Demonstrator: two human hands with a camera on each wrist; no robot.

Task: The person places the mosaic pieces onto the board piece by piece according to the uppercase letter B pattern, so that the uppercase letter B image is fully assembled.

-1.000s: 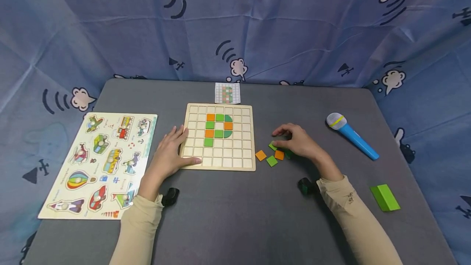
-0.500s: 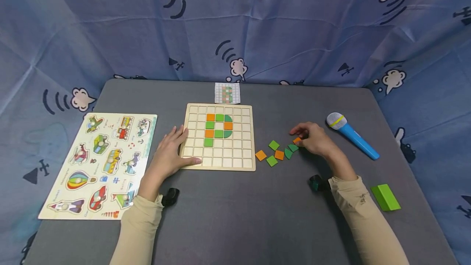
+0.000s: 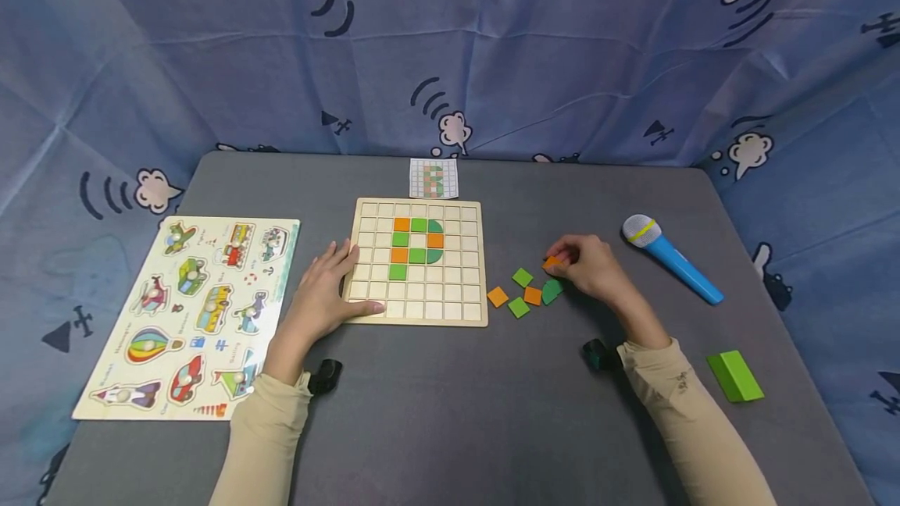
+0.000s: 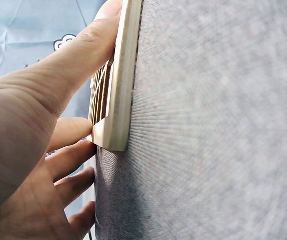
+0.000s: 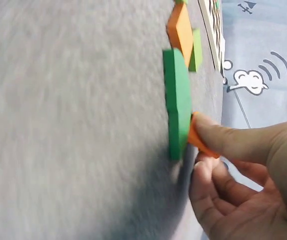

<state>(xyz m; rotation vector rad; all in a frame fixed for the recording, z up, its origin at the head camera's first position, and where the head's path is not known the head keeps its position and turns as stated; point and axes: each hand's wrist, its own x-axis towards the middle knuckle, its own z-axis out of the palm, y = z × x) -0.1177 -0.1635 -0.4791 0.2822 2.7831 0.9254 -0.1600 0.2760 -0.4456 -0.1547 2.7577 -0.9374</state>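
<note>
In the head view my left hand [image 3: 323, 287] rests at the lower left corner of a wooden grid board [image 3: 460, 312]. Its thumb lies on the board's front edge, and the spread fingers touch the left side. Orange, light green and rounded dark green tiles sit in some of the board's cells. Right of the board, my right hand [image 3: 592, 265] pinches an orange square tile [image 5: 199, 139] between thumb and fingers. Just below that hand lie dark green rounded tiles [image 3: 551, 290] side by side. Light green tiles [image 3: 523, 277] and orange tiles [image 3: 498, 297] lie loose nearby.
Behind the board lies a small printed pattern card [image 3: 433, 179]. A picture puzzle board [image 3: 190, 318] covers the table's left. On the right are a blue toy microphone [image 3: 671, 260] and a green block [image 3: 735, 376]. A patterned blue curtain [image 3: 562, 45] hangs behind.
My right hand went right from above the loose tiles to an orange tile, then moved slightly left with it. The dark green tiles now lie closer together. My left hand stayed put.
</note>
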